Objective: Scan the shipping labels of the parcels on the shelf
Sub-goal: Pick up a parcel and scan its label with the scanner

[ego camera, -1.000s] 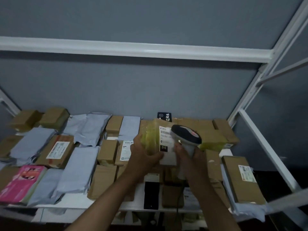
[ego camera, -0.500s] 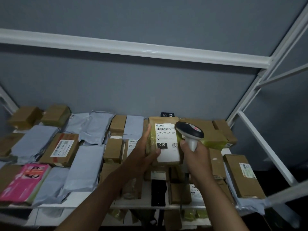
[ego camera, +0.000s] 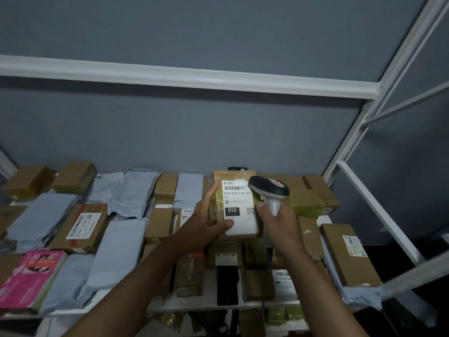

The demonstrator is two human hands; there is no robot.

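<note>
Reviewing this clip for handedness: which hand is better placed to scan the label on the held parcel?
The right hand. It already grips the scanner, whose head sits just right of the shipping label. The left hand is taken up holding the parcel, label facing the camera.

Left hand (ego camera: 206,224) gripping, thumb forward; right hand (ego camera: 279,222) clenched, raised.

One head view, looking forward and slightly down, close over the shelf (ego camera: 218,301), facing the grey wall (ego camera: 194,132).
</note>
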